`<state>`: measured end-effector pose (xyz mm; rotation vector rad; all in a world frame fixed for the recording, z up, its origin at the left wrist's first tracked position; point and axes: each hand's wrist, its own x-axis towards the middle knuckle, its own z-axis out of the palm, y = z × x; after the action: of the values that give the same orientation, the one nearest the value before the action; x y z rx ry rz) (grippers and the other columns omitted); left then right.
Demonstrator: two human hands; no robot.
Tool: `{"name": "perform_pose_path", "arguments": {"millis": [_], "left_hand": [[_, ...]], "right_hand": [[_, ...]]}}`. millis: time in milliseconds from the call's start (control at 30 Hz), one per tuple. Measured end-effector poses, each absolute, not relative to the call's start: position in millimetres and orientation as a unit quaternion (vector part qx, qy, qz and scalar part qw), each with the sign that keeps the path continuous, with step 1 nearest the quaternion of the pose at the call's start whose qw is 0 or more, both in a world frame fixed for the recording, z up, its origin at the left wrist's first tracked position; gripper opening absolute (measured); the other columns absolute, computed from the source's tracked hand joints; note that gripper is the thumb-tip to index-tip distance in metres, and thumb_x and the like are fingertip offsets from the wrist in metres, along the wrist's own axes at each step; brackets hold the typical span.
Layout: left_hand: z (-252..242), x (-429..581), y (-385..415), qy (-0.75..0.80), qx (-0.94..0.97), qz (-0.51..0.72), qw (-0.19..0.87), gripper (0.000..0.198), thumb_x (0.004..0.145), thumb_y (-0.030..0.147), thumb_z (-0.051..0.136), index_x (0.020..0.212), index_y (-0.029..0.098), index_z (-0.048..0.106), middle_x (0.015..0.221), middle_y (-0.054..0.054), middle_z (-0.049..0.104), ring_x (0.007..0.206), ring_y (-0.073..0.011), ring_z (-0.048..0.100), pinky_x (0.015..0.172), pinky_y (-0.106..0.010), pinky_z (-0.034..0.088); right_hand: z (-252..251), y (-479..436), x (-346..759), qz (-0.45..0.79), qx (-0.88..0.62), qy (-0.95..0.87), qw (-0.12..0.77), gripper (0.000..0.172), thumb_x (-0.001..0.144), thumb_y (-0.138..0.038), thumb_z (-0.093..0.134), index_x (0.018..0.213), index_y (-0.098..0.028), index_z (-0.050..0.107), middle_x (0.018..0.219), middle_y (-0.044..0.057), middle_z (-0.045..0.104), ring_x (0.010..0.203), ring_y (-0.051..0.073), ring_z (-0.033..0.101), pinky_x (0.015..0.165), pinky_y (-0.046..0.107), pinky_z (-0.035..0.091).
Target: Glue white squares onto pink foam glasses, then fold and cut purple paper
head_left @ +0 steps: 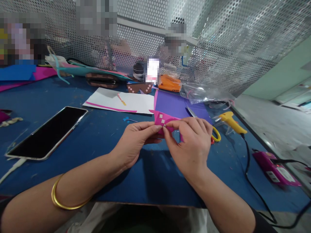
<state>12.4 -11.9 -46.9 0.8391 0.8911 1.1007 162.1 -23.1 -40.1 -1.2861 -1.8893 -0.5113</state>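
Note:
Above the front half of the table I hold up a bright pink craft piece (pixel 167 118) with small pale squares on its face. My left hand (pixel 133 142) grips its left end, thumb in front and fingers behind. On my right hand (pixel 191 139) the thumb and index fingertip are pinched together against the piece, just below the squares. What lies between those fingertips is too small to make out. Beyond my right hand are scissors with a yellow handle (pixel 216 134), partly hidden by it. A brown glasses-shaped piece (pixel 139 88) with pale pink squares lies farther back.
A phone (pixel 48 132) with a white cable lies at left. White paper (pixel 104 99) and a purple sheet (pixel 170 103) lie ahead. At right are a yellow glue gun (pixel 230 121) and a magenta power strip (pixel 277 168) with black cords. Perforated metal panels (pixel 138 35) stand behind.

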Motion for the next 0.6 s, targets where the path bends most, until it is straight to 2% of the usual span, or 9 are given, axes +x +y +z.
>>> {"name": "perform_pose_path", "arguments": {"millis": [600], "left_hand": [[-46.2, 13.1, -11.4, 0.398, 0.371, 0.492, 0.68, 0.014, 0.073, 0.03, 0.08, 0.081, 0.018, 0.079, 0.084, -0.004, 0.078, 0.075, -0.0142, 0.068, 0.075, -0.026, 0.053]], "right_hand": [[-40.6, -22.8, 163.2, -0.201, -0.504, -0.745, 0.388, 0.007, 0.087, -0.026, 0.063, 0.081, -0.023, 0.066, 0.079, 0.003, 0.066, 0.08, 0.021, 0.059, 0.086, 0.041, 0.041]]}}
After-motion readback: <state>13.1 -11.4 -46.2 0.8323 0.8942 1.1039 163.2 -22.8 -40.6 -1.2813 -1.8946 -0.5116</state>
